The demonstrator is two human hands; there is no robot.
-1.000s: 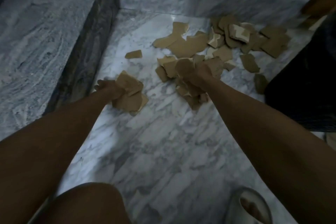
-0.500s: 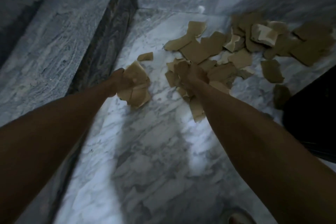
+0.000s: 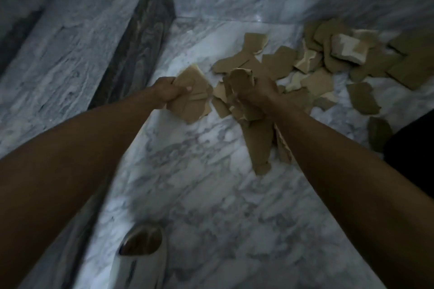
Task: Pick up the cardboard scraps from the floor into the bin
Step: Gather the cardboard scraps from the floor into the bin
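- Our left hand grips a stack of flat brown torn cardboard scraps; our right hand clutches a crumpled bunch.
- More scraps lie beyond the right hand on the grey-veined marble floor.
- They look light and stiff, likely to slip; we should pinch across the stacked edges.
- The dark shape right of the pile may be the bin; we cannot tell.

Torn brown matt cardboard scraps, some peeled to pale paper, lie on the glossy grey-veined white marble floor, beside a polished grey stone step.
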